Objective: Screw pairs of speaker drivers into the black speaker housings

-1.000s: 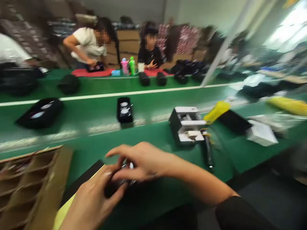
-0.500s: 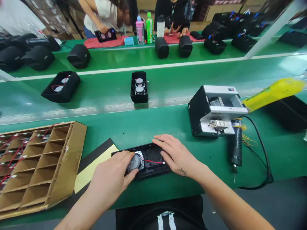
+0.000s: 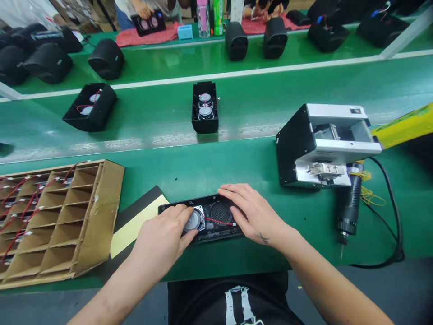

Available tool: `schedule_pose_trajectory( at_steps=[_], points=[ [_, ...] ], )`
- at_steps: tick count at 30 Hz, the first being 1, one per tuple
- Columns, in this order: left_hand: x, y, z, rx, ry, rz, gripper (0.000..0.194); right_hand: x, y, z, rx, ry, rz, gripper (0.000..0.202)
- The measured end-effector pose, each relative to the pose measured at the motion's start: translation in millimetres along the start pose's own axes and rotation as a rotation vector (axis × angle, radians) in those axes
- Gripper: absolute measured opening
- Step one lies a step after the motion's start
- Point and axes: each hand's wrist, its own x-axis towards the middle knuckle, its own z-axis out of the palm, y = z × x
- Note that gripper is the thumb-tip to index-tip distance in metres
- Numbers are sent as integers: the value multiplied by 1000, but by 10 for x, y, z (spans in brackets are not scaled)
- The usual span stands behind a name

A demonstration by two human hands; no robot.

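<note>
A black speaker panel [image 3: 216, 234] lies on the green bench in front of me, inner side up. In its left part sits a round silver speaker driver [image 3: 194, 220] with a square metal frame; its red wire [image 3: 219, 221] runs right to a small white plug. My left hand [image 3: 165, 232] is closed around the driver, thumb on the near side and fingers on the far side. The right half of the panel shows a round mesh grille [image 3: 221, 212] with no driver over it. My right hand [image 3: 252, 214] grips the panel's right end, fingers over the far edge.
At left stands a cardboard divider box [image 3: 101, 216] with red-wired parts. A yellow sheet [image 3: 135, 228] lies beside it. On the right are a screw feeder machine [image 3: 328, 149] and an electric screwdriver [image 3: 350, 203]. Black speaker housings [image 3: 205, 110] sit on the belt; co-workers' hands show beyond.
The camera view has shifted, so the bench things sit differently in the picture. Both hands keep nearly the same hold on the driver and panel.
</note>
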Motion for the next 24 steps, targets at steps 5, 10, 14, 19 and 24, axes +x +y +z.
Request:
schedule_pose_trajectory(
  at_steps=[5, 10, 14, 19, 24],
  points=[
    [-35, -3, 30, -19, 17, 2, 36, 5, -13, -7, -4, -1, 7, 47],
    [-55, -14, 76, -47, 28, 0, 36, 9, -13, -13, -2, -8, 10, 48],
    [-67, -20, 106, -67, 26, -9, 34, 3, -16, -15, -1, -8, 17, 48],
    [-70, 13, 87, -57, 18, -28, 31, 0, -34, -17, -2, -9, 26, 49],
    [-55, 34, 48, -41, 19, -35, 29, 2, -41, -14, -1, -8, 32, 48]
  ],
)
